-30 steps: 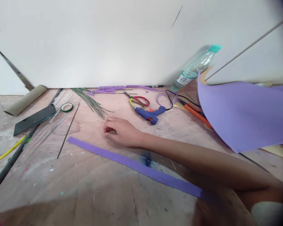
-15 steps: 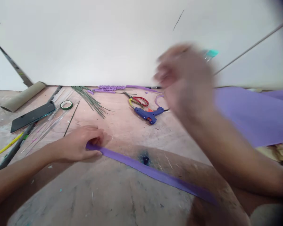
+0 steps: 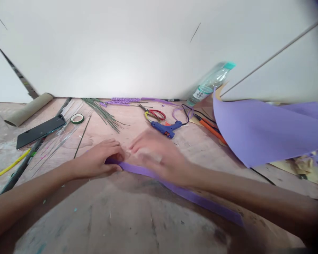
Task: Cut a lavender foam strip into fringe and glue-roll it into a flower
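My left hand (image 3: pixel 102 158) is closed around the left end of a long purple strip (image 3: pixel 201 200), thumb in front and fingers curled behind. The strip slants down to the right across the worktop and looks like paper or thin foam. Over its left part hovers my right hand (image 3: pixel 161 158), smeared by motion, with its fingertips close to my left hand. Whether it touches the strip or holds anything cannot be made out. Just behind the right hand lie a blue glue gun (image 3: pixel 166 129) and scissors (image 3: pixel 156 115) with red and yellow handles.
Along the white wall lie purple beaded stems (image 3: pixel 125 100), green wires (image 3: pixel 103 114) and a tilted plastic bottle (image 3: pixel 208 86). At left are a cardboard tube (image 3: pixel 29 109), a phone (image 3: pixel 41 131) and green tape (image 3: pixel 77 119). A large purple sheet (image 3: pixel 272 130) covers the right side, beside an orange-handled tool (image 3: pixel 213 132).
My right hand has come down from in front of the wall to the strip beside my left hand. The bottle and orange-handled tool are now uncovered. My left hand keeps its grip.
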A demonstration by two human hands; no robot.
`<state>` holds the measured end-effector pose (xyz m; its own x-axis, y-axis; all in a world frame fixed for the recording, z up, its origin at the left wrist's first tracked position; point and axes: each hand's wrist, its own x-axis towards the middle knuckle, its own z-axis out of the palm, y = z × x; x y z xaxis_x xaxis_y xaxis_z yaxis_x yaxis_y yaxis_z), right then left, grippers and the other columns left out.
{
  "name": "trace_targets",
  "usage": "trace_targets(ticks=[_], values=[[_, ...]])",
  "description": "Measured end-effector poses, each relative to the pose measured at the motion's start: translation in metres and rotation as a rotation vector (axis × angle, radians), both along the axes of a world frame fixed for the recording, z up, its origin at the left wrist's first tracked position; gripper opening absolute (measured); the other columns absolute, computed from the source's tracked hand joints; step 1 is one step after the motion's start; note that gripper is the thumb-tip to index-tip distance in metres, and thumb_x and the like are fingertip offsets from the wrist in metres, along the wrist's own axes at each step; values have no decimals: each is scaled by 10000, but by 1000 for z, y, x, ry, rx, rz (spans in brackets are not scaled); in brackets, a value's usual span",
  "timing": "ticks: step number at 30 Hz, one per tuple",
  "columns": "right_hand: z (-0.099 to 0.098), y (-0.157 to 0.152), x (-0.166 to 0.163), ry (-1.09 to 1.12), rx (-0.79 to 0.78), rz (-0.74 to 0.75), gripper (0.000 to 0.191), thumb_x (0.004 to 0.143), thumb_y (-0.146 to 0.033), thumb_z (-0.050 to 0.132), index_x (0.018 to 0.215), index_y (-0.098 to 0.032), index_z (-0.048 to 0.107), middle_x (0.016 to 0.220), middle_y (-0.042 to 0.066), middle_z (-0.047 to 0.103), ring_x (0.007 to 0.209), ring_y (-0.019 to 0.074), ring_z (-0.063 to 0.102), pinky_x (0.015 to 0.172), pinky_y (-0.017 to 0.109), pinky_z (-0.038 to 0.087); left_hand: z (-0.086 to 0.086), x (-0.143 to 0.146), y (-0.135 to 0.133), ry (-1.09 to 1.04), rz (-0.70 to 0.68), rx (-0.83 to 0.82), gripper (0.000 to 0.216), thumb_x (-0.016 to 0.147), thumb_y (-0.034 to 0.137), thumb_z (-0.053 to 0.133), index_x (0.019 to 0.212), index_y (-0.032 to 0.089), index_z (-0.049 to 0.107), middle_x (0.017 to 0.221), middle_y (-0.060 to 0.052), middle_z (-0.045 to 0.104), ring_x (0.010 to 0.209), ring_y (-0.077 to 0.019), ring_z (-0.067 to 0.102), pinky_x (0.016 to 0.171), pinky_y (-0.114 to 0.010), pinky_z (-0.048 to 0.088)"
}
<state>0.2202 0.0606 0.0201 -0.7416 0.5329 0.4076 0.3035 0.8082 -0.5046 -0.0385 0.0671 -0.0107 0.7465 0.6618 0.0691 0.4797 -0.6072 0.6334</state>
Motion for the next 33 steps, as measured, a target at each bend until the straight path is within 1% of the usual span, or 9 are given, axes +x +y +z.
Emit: trace_targets(ticks=[2,4,6,12,19,25,29,31,33], values=[[-14,-9,0,-122,-13,139,327,1007,-254,574,1318,-174,634,1367,126,677,1321,242,591,1139,481,450,-1,-1,2,10,23,21,215,922,346,716,904,184,577,928,-44,617,930,-244,516,844,-355,378],[-26,-14,6,-286,-63,238,493,1018,-277,531,1493,-152,501,1552,153,525,1499,260,417,1232,549,314,-1,-3,4,19,38,24,257,914,382,737,897,186,571,931,-40,610,938,-244,509,847,-352,378],[-31,-16,16,-412,-139,271,587,1041,-322,484,1591,-155,366,1642,142,384,1570,256,280,1278,591,180,1,-6,6,25,48,12,258,932,393,718,880,189,569,950,-39,608,957,-241,509,847,-341,384],[-16,-20,50,-520,-278,294,716,1047,-454,496,1662,-257,187,1693,81,236,1597,253,132,1300,568,-18,1,-11,9,26,122,-50,244,916,330,722,823,192,543,883,-9,597,852,-209,507,750,-303,368],[-14,-26,79,-504,-317,275,792,1018,-458,568,1664,-259,154,1689,102,221,1583,285,155,1279,565,-47,-4,-14,12,-73,205,-159,198,958,373,619,878,192,610,873,-4,637,792,-179,542,715,-278,390],[-6,-26,97,-611,-308,244,787,1004,-500,557,1659,-233,212,1689,89,244,1588,283,146,1285,574,23,-6,-12,12,-160,214,-252,234,991,364,526,880,186,630,738,10,629,693,-148,571,652,-248,417],[-9,-23,100,-614,-253,220,668,1032,-441,514,1639,-281,285,1673,46,318,1585,252,196,1295,565,120,-9,-11,13,-207,269,-237,224,970,386,551,919,188,642,697,16,631,663,-149,573,625,-246,417],[-15,-21,96,-591,-236,212,619,1060,-397,465,1638,-275,284,1680,48,303,1589,246,186,1295,577,105,-11,-13,14,-235,329,-200,233,968,399,553,959,191,655,708,17,621,653,-145,550,610,-247,398],[-22,-19,89,-570,-233,199,660,1065,-420,462,1655,-250,221,1699,74,236,1595,268,149,1287,611,43,-14,-15,17,-270,415,-144,241,968,407,552,986,194,664,727,19,601,642,-140,511,596,-251,372]])
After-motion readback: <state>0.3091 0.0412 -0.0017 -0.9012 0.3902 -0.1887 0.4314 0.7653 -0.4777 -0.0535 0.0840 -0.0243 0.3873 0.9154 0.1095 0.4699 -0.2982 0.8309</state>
